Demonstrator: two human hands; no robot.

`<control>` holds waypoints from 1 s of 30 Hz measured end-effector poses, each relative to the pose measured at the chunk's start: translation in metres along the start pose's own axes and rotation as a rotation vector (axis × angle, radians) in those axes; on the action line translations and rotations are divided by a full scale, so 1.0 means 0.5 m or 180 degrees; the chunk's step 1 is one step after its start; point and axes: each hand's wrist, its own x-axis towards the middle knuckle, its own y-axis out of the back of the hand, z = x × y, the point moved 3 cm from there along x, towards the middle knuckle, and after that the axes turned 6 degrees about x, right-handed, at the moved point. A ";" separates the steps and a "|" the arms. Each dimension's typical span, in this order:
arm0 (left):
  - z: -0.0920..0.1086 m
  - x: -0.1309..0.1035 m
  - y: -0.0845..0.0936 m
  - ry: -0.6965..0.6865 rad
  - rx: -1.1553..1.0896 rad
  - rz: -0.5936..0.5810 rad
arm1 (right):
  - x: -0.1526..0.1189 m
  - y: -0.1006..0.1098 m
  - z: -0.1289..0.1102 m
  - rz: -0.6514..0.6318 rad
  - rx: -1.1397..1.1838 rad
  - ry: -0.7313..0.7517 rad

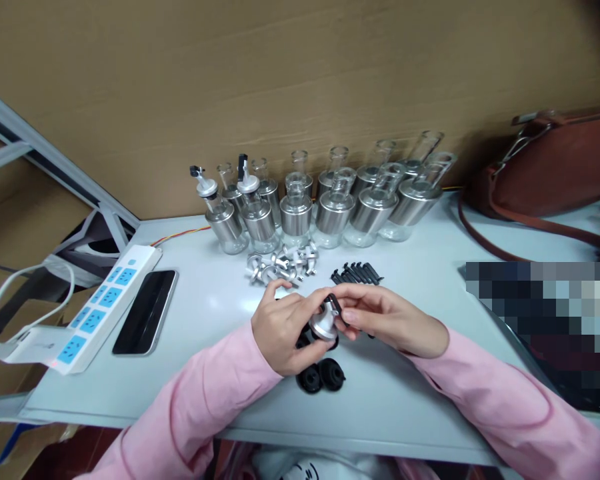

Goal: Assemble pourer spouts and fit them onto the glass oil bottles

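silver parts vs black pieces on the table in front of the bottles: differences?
Colour: the silver parts are shiny metallic; the black pieces are dark.
Layout: the silver parts lie in a jumbled heap; the black pieces lie side by side in a row.
Shape: the silver parts have wide round discs; the black pieces are slim strips.
Shared: both lie loose on the table, in front of the bottles.

The head view looks forward and down over the tabletop from close range. The hands fall just below frame centre.
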 end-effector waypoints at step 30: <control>0.006 -0.008 -0.003 -0.0126 -0.0056 0.0127 | -0.005 -0.018 -0.010 0.0093 -0.0960 0.0336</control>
